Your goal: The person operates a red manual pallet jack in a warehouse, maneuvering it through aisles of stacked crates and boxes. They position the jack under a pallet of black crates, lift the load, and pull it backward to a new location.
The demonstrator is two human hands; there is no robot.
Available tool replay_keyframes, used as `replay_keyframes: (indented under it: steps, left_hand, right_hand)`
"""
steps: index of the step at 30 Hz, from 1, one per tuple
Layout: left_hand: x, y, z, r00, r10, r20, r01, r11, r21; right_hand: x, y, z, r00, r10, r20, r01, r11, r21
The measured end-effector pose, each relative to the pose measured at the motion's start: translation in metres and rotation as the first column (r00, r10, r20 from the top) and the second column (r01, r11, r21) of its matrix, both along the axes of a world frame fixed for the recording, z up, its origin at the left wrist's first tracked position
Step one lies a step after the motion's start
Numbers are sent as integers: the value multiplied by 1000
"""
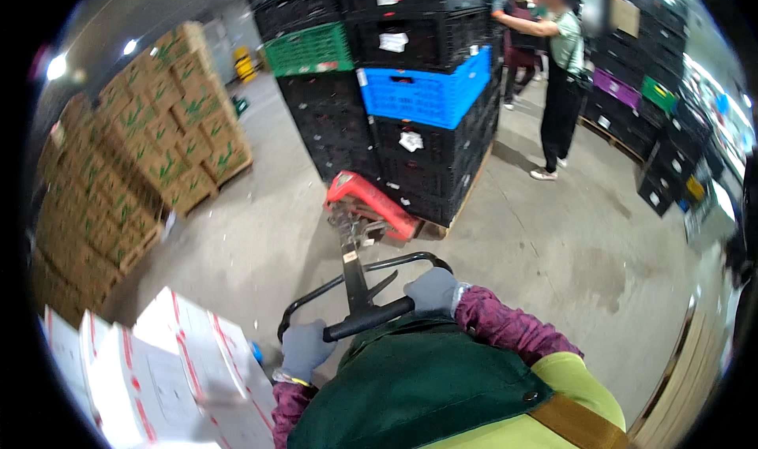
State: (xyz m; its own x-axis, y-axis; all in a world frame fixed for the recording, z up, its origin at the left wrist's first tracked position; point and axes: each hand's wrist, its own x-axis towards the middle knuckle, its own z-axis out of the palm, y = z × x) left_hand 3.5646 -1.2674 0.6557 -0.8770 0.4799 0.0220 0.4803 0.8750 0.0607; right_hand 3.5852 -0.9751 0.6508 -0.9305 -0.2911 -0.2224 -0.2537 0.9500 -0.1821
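Both my hands, in grey gloves, grip the black handle (379, 317) of a pallet jack. My left hand (308, 348) is closed round the handle's left end, and my right hand (435, 292) round its right end. A lever stands up beside the handle's shaft. Beyond it, the jack's red body (379, 203) sits close against a tall stack of black plastic crates (331, 123) on a wooden pallet. One blue crate (414, 94) and one green crate (311, 49) are set within the stack. The jack's forks are hidden.
Brown cartons (172, 111) are stacked on pallets at left. White boxes (189, 372) with red stripes stand close by my left side. A person (559, 82) touches the crate stack's far right side; others stand behind. More crates (628, 100) and wooden boards (681, 378) lie at right.
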Motion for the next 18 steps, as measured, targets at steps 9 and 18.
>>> replay_keyframes:
  steps: [9, 18]
  left_hand:
    - [12, 11, 34, 996, -16, 83, 5, 992, 127]
    - [45, -28, 23, 987, -136, 90, 113, 969, 221]
  right_hand:
    - [1, 18, 26, 997, 71, 17, -72, 997, 29]
    - [43, -20, 22, 998, 51, -42, -46, 993, 109]
